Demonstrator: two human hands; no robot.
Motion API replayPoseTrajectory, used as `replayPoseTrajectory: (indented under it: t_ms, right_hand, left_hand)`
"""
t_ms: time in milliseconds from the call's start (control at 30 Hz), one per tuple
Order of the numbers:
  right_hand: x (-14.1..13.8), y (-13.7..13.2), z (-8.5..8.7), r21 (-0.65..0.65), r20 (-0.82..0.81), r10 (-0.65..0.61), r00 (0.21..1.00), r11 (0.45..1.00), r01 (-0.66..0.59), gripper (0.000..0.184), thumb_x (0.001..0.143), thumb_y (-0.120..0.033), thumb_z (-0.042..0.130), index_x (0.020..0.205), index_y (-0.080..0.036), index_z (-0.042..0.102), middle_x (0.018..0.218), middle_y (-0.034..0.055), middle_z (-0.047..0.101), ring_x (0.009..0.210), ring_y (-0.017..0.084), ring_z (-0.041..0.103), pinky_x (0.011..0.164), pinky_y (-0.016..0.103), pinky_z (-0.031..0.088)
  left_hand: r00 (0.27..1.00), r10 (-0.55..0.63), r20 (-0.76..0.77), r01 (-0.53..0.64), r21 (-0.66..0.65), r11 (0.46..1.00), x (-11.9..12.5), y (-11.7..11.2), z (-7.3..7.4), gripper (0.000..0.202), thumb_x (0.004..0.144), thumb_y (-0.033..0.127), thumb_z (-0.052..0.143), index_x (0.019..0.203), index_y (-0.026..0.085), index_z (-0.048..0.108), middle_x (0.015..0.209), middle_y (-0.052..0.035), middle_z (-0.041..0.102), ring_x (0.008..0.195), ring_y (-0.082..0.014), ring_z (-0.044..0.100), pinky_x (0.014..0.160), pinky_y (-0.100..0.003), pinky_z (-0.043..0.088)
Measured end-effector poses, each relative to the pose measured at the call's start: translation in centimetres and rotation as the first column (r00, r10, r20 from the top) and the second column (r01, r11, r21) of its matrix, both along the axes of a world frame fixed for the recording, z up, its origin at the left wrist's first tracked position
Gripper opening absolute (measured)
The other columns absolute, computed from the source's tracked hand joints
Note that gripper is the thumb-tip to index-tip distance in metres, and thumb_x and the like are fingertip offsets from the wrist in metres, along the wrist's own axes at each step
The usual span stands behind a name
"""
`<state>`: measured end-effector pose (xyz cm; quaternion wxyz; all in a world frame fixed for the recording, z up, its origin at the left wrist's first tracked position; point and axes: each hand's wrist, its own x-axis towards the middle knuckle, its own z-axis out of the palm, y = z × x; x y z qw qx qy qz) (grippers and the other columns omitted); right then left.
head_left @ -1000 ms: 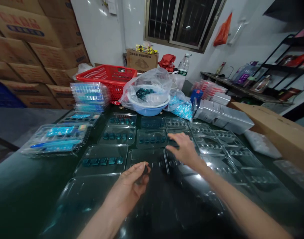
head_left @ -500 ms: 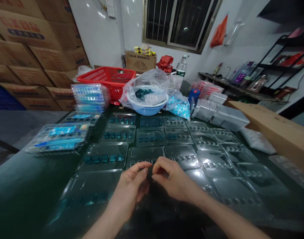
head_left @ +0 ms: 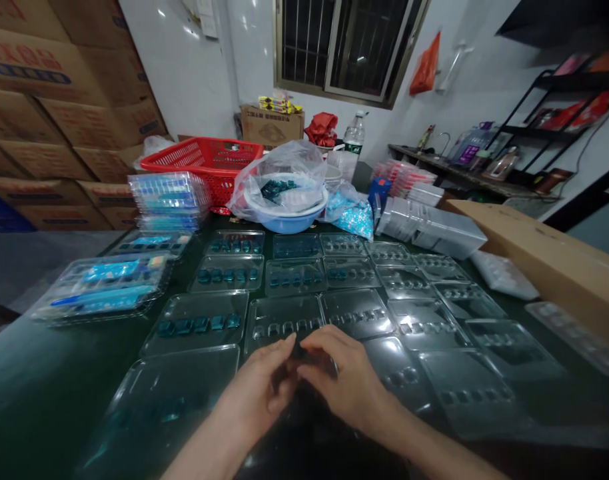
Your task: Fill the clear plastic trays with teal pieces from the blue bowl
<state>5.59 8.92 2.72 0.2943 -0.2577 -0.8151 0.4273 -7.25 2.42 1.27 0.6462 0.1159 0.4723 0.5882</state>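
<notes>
The left hand (head_left: 264,377) and right hand (head_left: 349,383) are held close together, fingers curled; whether anything is grasped cannot be told. They are framed by a clear tray (head_left: 284,308) just beyond. Teal pieces (head_left: 201,325) are lined up in the left tray (head_left: 204,304).

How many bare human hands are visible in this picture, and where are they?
2: the bare left hand and the bare right hand, held close together, below the picture's centre.
</notes>
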Motion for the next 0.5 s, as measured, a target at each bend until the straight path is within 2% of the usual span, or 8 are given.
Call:
replayPoseTrajectory:
  t_ms: [33, 100, 200, 300, 367, 400, 467, 500]
  right_hand:
    - [0.1, 0.0, -0.1, 0.053, 0.008, -0.009, 1.000, 0.999, 0.008, 0.013, 0.072, -0.013, 0.056, 0.082, -0.021, 0.058, 0.077, 0.0006, 0.055, 0.072, 0.014, 0.050, 0.066, 0.026, 0.041]
    - [0.1, 0.1, -0.3, 0.074, -0.001, -0.043, 0.999, 0.996, 0.043, 0.015, 0.072, -0.012, 0.055, 0.085, -0.021, 0.057, 0.076, 0.0004, 0.056, 0.070, 0.013, 0.051, 0.065, 0.025, 0.041]
    - [0.3, 0.4, -0.4, 0.043, 0.009, -0.060, 0.998, 0.997, 0.059, 0.018, 0.071, -0.012, 0.057, 0.087, -0.021, 0.056, 0.075, -0.0009, 0.056, 0.066, 0.012, 0.051, 0.062, 0.023, 0.041]
    - [0.5, 0.7, -0.4, -0.024, 0.049, 0.006, 0.999, 1.000, -0.004, 0.010, 0.071, -0.013, 0.058, 0.078, -0.020, 0.058, 0.069, -0.0026, 0.056, 0.063, 0.010, 0.052, 0.058, 0.021, 0.041]
    - [0.9, 1.8, -0.7, -0.080, 0.066, 0.037, 0.997, 0.996, -0.031, 0.009, 0.071, -0.014, 0.059, 0.078, -0.019, 0.058, 0.069, -0.0030, 0.058, 0.062, 0.010, 0.054, 0.056, 0.019, 0.042]
    - [1.1, 2.9, -0.8, -0.064, 0.082, 0.026, 0.996, 0.998, -0.021, 0.010, 0.071, -0.015, 0.059, 0.080, -0.019, 0.059, 0.070, -0.0028, 0.059, 0.062, 0.010, 0.054, 0.056, 0.019, 0.042]
    - [1.7, 6.2, -1.2, 0.111, 0.159, -0.090, 0.983, 0.991, 0.073, 0.013, 0.072, -0.019, 0.059, 0.085, -0.019, 0.060, 0.073, -0.0015, 0.060, 0.064, 0.011, 0.055, 0.058, 0.020, 0.043]
    - [2.0, 8.3, -1.4, 0.264, 0.193, -0.203, 0.960, 0.953, 0.149, 0.014, 0.073, -0.021, 0.058, 0.087, -0.019, 0.061, 0.075, -0.0004, 0.060, 0.066, 0.011, 0.055, 0.060, 0.021, 0.043]
  left_hand:
    - [1.000, 0.014, 0.008, -0.014, -0.009, 1.000, 0.1, 0.0, 0.0, 0.025, 0.072, 0.038, 0.055, 0.063, 0.015, 0.049, 0.053, 0.0044, 0.041, 0.035, -0.0019, 0.031, 0.031, -0.016, 0.007]
    - [1.000, 0.015, -0.015, -0.015, 0.019, 1.000, 0.6, 0.0, 0.0, 0.025, 0.072, 0.038, 0.054, 0.064, 0.015, 0.049, 0.054, 0.0041, 0.041, 0.036, -0.0023, 0.033, 0.032, -0.016, 0.008]
    - [0.998, -0.015, -0.064, 0.019, 0.059, 0.998, 1.1, 0.1, -0.2, 0.025, 0.074, 0.037, 0.053, 0.063, 0.015, 0.049, 0.053, 0.0042, 0.040, 0.037, -0.0023, 0.032, 0.032, -0.016, 0.009]
    - [0.995, -0.027, -0.101, 0.031, 0.037, 0.999, 1.4, 0.6, -0.8, 0.028, 0.073, 0.036, 0.053, 0.058, 0.014, 0.048, 0.049, 0.0049, 0.037, 0.035, -0.0018, 0.029, 0.032, -0.016, 0.008]
    - [0.997, -0.019, -0.079, 0.018, -0.003, 1.000, 1.3, 1.0, -1.1, 0.026, 0.072, 0.036, 0.054, 0.061, 0.014, 0.052, 0.051, 0.0039, 0.040, 0.036, -0.0026, 0.033, 0.031, -0.015, 0.011]
    - [0.999, -0.003, -0.050, 0.002, -0.032, 0.999, 1.1, 1.2, -1.1, 0.023, 0.072, 0.036, 0.055, 0.065, 0.014, 0.055, 0.055, 0.0028, 0.044, 0.038, -0.0038, 0.037, 0.032, -0.015, 0.016]
    - [0.999, 0.043, 0.023, -0.041, -0.079, 0.996, 0.7, 1.5, -0.7, 0.019, 0.070, 0.032, 0.057, 0.077, 0.015, 0.060, 0.064, -0.0004, 0.051, 0.050, -0.0084, 0.049, 0.037, -0.017, 0.031]
    - [0.996, 0.067, 0.061, -0.062, -0.088, 0.994, 0.4, 1.5, -0.5, 0.019, 0.070, 0.029, 0.058, 0.081, 0.015, 0.061, 0.069, -0.0023, 0.053, 0.057, -0.0111, 0.053, 0.043, -0.020, 0.037]
